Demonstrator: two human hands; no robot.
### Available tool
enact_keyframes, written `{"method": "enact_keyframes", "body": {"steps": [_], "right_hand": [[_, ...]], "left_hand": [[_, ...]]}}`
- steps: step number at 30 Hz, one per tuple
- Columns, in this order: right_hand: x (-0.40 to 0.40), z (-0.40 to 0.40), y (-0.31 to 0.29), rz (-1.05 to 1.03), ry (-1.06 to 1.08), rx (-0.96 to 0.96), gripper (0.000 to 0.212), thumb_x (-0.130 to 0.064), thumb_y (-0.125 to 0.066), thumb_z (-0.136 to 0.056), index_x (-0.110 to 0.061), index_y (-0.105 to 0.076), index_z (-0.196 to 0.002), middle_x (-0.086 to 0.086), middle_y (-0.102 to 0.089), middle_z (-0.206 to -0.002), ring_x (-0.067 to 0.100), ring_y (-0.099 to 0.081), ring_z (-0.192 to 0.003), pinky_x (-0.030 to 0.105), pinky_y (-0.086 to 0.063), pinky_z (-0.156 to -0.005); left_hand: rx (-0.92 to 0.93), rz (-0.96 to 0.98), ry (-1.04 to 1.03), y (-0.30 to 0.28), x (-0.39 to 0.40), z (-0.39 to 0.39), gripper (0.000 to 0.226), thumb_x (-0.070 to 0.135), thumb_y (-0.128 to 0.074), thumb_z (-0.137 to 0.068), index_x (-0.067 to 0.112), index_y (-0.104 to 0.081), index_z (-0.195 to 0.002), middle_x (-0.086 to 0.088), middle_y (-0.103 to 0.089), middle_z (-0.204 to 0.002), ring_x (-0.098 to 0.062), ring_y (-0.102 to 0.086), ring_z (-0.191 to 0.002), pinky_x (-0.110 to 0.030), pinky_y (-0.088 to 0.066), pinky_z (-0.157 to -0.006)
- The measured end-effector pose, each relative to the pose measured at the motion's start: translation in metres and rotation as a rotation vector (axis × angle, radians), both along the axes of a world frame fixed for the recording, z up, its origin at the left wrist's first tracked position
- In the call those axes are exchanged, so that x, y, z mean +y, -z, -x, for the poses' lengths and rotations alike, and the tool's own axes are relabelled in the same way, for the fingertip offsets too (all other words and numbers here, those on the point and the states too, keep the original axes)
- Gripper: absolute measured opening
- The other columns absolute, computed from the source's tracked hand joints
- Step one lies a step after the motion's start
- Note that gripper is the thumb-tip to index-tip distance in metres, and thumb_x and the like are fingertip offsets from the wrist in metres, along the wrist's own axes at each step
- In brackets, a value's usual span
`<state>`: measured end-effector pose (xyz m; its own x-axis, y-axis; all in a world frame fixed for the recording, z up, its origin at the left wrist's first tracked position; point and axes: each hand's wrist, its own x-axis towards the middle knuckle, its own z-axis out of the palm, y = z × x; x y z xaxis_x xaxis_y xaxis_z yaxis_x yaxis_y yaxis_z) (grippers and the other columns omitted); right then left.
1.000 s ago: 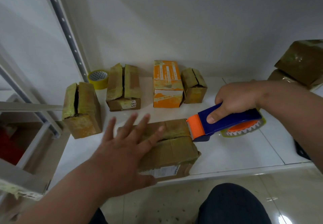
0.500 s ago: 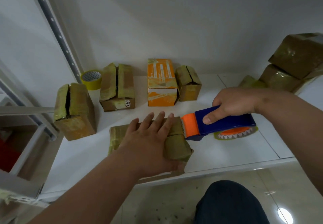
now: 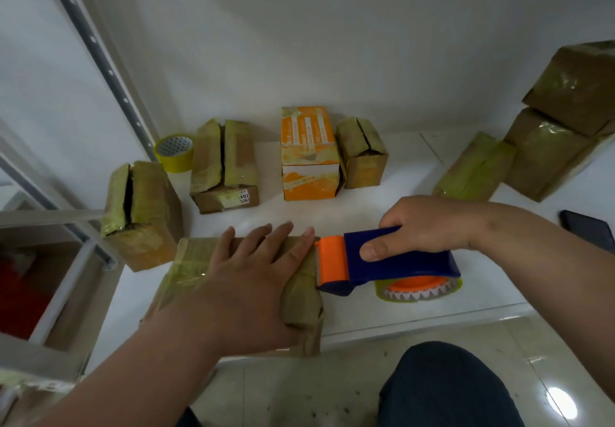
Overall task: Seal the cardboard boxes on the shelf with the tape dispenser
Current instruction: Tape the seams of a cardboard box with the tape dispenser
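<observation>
While our left hand [image 3: 246, 280] lay flat with fingers spread on the cardboard box [image 3: 299, 297] at the front edge of the shelf [image 3: 416, 306], holding nothing, our right hand [image 3: 429, 227] was wrapped around the blue handle of the tape dispenser [image 3: 392, 265]. Its orange head touched the box's right end. Toward the back edge stood an orange box [image 3: 309, 157] between two brown boxes [image 3: 224, 167] [image 3: 362, 152], with a yellow tape roll [image 3: 174, 152] near the back left corner and another brown box [image 3: 139, 213] at the left edge.
</observation>
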<state>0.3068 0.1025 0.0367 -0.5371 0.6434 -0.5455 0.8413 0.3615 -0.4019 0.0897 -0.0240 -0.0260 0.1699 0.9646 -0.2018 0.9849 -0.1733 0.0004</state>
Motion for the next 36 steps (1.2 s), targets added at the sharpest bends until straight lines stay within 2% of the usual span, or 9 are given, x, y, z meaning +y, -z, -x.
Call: {"method": "enact_keyframes", "body": {"steps": [8,11,15,17,20,24,27,32,36], "right_hand": [[-0.006,-0.022,0.009,0.077,0.093,0.107,0.057,-0.073,-0.056,-0.059,-0.023,-0.065,-0.084,-0.006,-0.071,-0.081,0.011,-0.069,-0.074,0.022,-0.053,-0.065],[-0.009,-0.027,0.015,0.081,0.119,0.145,0.059,-0.079,-0.059,-0.064,-0.023,-0.065,-0.082,-0.008,-0.070,-0.073,0.006,-0.067,-0.067,0.018,-0.049,-0.059],[-0.013,-0.051,0.018,0.051,0.172,0.191,0.056,-0.074,-0.061,-0.059,-0.021,-0.065,-0.077,-0.009,-0.069,-0.064,0.005,-0.065,-0.058,0.019,-0.045,-0.056],[-0.017,-0.059,0.015,0.036,0.205,0.206,0.056,-0.076,-0.065,-0.065,-0.021,-0.064,-0.075,-0.009,-0.069,-0.062,0.004,-0.065,-0.055,0.017,-0.044,-0.053],[-0.021,-0.053,0.015,-0.017,0.174,0.134,0.048,-0.069,-0.060,-0.068,-0.022,-0.065,-0.080,-0.005,-0.069,-0.068,0.007,-0.066,-0.060,0.019,-0.044,-0.054],[-0.024,-0.023,0.022,-0.122,0.012,-0.070,0.052,-0.072,-0.055,-0.078,-0.022,-0.063,-0.085,-0.003,-0.067,-0.080,0.013,-0.066,-0.072,0.025,-0.049,-0.062],[-0.026,-0.007,0.026,-0.140,-0.033,-0.127,0.051,-0.074,-0.052,-0.079,-0.024,-0.060,-0.082,-0.004,-0.064,-0.079,0.012,-0.064,-0.073,0.023,-0.046,-0.060],[-0.019,0.007,0.027,-0.065,-0.028,-0.164,0.053,-0.072,-0.054,-0.079,-0.019,-0.063,-0.085,-0.002,-0.065,-0.079,0.014,-0.064,-0.071,0.023,-0.046,-0.060],[-0.008,0.010,0.032,0.061,0.047,-0.101,0.045,-0.064,-0.061,-0.080,-0.019,-0.058,-0.073,-0.002,-0.060,-0.072,0.014,-0.059,-0.064,0.023,-0.042,-0.057]], "left_hand": [[-0.007,-0.014,0.000,0.006,-0.002,0.006,0.119,0.090,-0.025,-0.053,0.039,0.038,-0.140,0.011,0.017,-0.159,-0.018,0.010,-0.146,-0.054,0.013,-0.117],[-0.015,-0.021,-0.001,0.007,-0.004,0.007,0.119,0.090,-0.027,-0.055,0.039,0.037,-0.141,0.012,0.015,-0.159,-0.018,0.010,-0.146,-0.053,0.014,-0.117],[-0.025,-0.031,0.000,0.008,-0.003,0.008,0.120,0.088,-0.042,-0.063,0.040,0.037,-0.141,0.013,0.013,-0.158,-0.017,0.010,-0.146,-0.052,0.015,-0.117],[-0.027,-0.026,-0.002,0.007,-0.002,0.008,0.120,0.086,-0.046,-0.065,0.040,0.035,-0.142,0.013,0.012,-0.157,-0.017,0.009,-0.146,-0.052,0.013,-0.117],[-0.021,-0.024,-0.004,0.006,-0.002,0.007,0.121,0.086,-0.047,-0.066,0.040,0.035,-0.142,0.013,0.012,-0.157,-0.018,0.008,-0.146,-0.052,0.012,-0.118],[-0.018,-0.038,-0.004,0.006,-0.005,0.007,0.122,0.088,-0.046,-0.065,0.040,0.035,-0.141,0.015,0.012,-0.157,-0.017,0.008,-0.146,-0.052,0.012,-0.118],[-0.025,-0.040,-0.003,0.007,-0.005,0.006,0.122,0.088,-0.046,-0.064,0.040,0.036,-0.141,0.017,0.012,-0.156,-0.017,0.008,-0.146,-0.052,0.011,-0.118],[-0.036,-0.048,-0.003,0.009,-0.003,0.007,0.121,0.089,-0.041,-0.061,0.041,0.036,-0.140,0.014,0.009,-0.157,-0.017,0.006,-0.145,-0.053,0.010,-0.118],[-0.029,-0.051,0.002,0.009,-0.003,0.006,0.121,0.089,-0.043,-0.063,0.040,0.033,-0.143,0.013,0.008,-0.157,-0.017,0.004,-0.146,-0.053,0.009,-0.118]]}}
